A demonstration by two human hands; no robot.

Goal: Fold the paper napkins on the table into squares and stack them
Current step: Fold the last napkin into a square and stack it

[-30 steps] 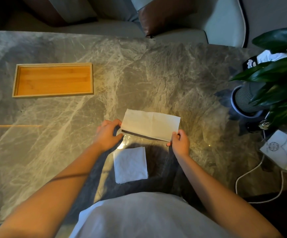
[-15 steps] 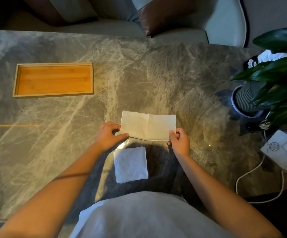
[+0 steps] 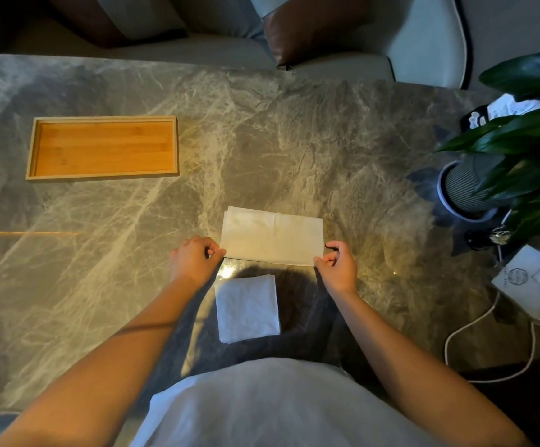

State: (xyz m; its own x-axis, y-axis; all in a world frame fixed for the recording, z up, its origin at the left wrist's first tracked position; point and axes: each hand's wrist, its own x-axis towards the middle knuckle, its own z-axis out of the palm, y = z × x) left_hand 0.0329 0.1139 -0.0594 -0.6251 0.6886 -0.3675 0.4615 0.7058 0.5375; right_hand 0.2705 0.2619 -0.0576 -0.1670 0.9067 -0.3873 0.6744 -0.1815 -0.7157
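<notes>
Both hands, left hand (image 3: 194,261) and right hand (image 3: 338,264), pinch the near corners of the half-folded napkin (image 3: 273,235) lying on the bench (image 3: 294,150); uneven grip could skew the next fold.

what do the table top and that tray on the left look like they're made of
Table top: looks like polished grey stone, probably marble, going by the pale branching veins and the glossy light reflections; a printed slab can't be ruled out.
Tray: looks like light wood, possibly bamboo, with straight lengthwise grain, a smooth matt finish and a raised rim.
</notes>
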